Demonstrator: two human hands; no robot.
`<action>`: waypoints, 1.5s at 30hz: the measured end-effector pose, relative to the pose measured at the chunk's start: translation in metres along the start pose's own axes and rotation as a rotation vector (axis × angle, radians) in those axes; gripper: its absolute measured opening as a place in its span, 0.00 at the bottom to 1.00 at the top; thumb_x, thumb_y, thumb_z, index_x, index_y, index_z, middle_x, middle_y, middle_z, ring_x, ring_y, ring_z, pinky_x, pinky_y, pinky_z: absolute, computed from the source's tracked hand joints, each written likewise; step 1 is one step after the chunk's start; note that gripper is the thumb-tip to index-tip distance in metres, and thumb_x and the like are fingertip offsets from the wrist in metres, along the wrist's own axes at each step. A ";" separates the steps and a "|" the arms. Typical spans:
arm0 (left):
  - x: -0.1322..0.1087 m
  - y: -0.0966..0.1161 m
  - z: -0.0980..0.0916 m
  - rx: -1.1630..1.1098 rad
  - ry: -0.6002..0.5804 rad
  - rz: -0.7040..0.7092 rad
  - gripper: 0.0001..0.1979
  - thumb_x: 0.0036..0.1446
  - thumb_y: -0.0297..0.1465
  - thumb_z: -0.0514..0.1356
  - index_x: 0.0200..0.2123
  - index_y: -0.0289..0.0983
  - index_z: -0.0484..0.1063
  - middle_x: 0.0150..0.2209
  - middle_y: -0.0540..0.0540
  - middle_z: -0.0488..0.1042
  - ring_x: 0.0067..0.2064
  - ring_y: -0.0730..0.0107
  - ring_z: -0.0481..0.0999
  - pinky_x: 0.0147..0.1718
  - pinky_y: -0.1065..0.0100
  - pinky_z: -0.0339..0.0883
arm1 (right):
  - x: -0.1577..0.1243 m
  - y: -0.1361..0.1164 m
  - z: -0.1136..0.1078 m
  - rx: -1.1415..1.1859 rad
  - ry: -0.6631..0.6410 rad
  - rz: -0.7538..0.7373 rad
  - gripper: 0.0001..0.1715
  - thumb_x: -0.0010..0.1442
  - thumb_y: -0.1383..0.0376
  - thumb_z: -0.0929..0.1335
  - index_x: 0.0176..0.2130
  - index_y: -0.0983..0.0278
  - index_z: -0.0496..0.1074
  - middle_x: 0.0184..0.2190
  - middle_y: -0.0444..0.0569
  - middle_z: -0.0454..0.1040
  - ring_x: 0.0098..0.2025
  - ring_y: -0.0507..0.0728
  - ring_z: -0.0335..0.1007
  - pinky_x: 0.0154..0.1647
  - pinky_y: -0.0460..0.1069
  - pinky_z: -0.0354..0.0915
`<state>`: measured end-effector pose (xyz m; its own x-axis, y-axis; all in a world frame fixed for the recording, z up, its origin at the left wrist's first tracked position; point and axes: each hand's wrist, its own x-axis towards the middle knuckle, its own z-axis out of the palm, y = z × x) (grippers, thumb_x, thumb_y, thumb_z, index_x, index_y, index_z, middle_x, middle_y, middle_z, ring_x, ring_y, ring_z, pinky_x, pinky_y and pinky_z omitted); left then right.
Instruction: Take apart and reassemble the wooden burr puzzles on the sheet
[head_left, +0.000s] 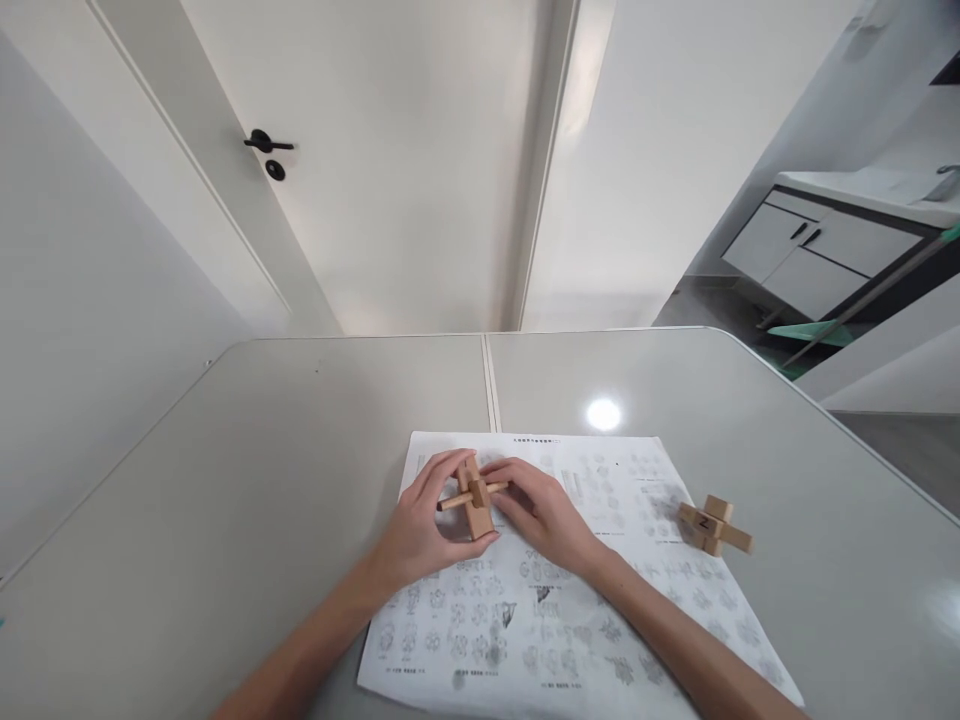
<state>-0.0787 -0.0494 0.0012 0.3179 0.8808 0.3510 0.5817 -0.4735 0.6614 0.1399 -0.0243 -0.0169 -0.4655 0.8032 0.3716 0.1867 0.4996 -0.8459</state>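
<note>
Currently clamped end-to-end in left hand (426, 517), over printed sheet (566, 645): wooden burr puzzle (480, 522), long axis fore-and-aft, between 2 hands; crosswise dowel (451, 502) reaching right hand (546, 511), grip there unclear.

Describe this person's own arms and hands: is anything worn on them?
The left hand and right hand are bare, without gloves. No sleeve, watch or bracelet shows on the left forearm or right forearm, and no cables or markings can be made out.
</note>
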 end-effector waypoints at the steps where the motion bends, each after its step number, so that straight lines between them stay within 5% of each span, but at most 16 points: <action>1: -0.001 0.000 0.001 0.021 0.021 0.016 0.45 0.52 0.35 0.74 0.68 0.48 0.56 0.63 0.40 0.69 0.61 0.51 0.75 0.58 0.52 0.74 | 0.000 -0.001 0.000 -0.004 0.033 -0.006 0.12 0.74 0.64 0.64 0.55 0.56 0.71 0.55 0.55 0.74 0.56 0.62 0.74 0.55 0.59 0.72; 6: -0.002 0.000 0.005 0.205 0.131 0.141 0.46 0.58 0.35 0.71 0.73 0.46 0.51 0.61 0.38 0.70 0.59 0.50 0.76 0.56 0.55 0.77 | -0.005 -0.011 0.003 -0.052 0.198 -0.028 0.10 0.72 0.61 0.66 0.53 0.57 0.67 0.52 0.57 0.72 0.55 0.65 0.71 0.55 0.62 0.70; 10: -0.001 0.003 0.006 0.364 0.135 0.297 0.44 0.64 0.32 0.66 0.76 0.42 0.46 0.61 0.36 0.73 0.59 0.51 0.77 0.57 0.55 0.75 | -0.007 -0.014 0.007 -0.176 0.125 -0.083 0.02 0.72 0.63 0.65 0.45 0.58 0.67 0.42 0.53 0.73 0.44 0.62 0.71 0.44 0.57 0.70; 15: 0.000 0.001 0.004 0.437 0.111 0.365 0.42 0.67 0.34 0.64 0.76 0.42 0.45 0.60 0.36 0.76 0.52 0.52 0.82 0.53 0.52 0.76 | -0.009 -0.009 0.007 -0.216 0.038 -0.024 0.14 0.74 0.61 0.62 0.34 0.59 0.62 0.26 0.43 0.66 0.27 0.55 0.61 0.30 0.51 0.60; 23: 0.002 0.000 -0.001 0.418 0.115 0.381 0.38 0.62 0.32 0.66 0.71 0.42 0.53 0.57 0.37 0.78 0.52 0.50 0.82 0.53 0.51 0.74 | -0.011 -0.010 0.004 -0.108 0.024 0.066 0.18 0.74 0.58 0.62 0.32 0.59 0.61 0.24 0.41 0.64 0.25 0.52 0.58 0.27 0.48 0.56; 34: -0.001 -0.003 -0.002 0.358 0.082 0.394 0.38 0.64 0.34 0.66 0.72 0.44 0.52 0.60 0.38 0.76 0.56 0.52 0.80 0.56 0.54 0.74 | -0.014 -0.010 0.004 -0.111 0.040 0.072 0.18 0.75 0.55 0.61 0.33 0.59 0.62 0.24 0.41 0.63 0.24 0.52 0.58 0.26 0.48 0.56; 41: -0.003 0.008 -0.012 -0.036 -0.063 -0.044 0.61 0.41 0.49 0.79 0.73 0.49 0.50 0.69 0.36 0.63 0.69 0.41 0.66 0.63 0.42 0.68 | -0.016 -0.007 0.001 -0.078 0.054 0.050 0.15 0.75 0.55 0.62 0.37 0.59 0.66 0.26 0.43 0.68 0.25 0.53 0.64 0.27 0.48 0.61; 45: 0.001 0.011 -0.014 -0.192 -0.179 -0.129 0.51 0.42 0.47 0.79 0.67 0.49 0.62 0.62 0.39 0.72 0.63 0.43 0.73 0.60 0.44 0.71 | -0.017 -0.010 0.002 -0.062 0.056 0.006 0.15 0.76 0.55 0.62 0.39 0.59 0.68 0.27 0.44 0.71 0.25 0.54 0.66 0.26 0.48 0.62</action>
<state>-0.0826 -0.0539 0.0180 0.3877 0.9103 0.1448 0.4785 -0.3330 0.8125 0.1440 -0.0437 -0.0159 -0.4158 0.8220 0.3892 0.2429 0.5128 -0.8235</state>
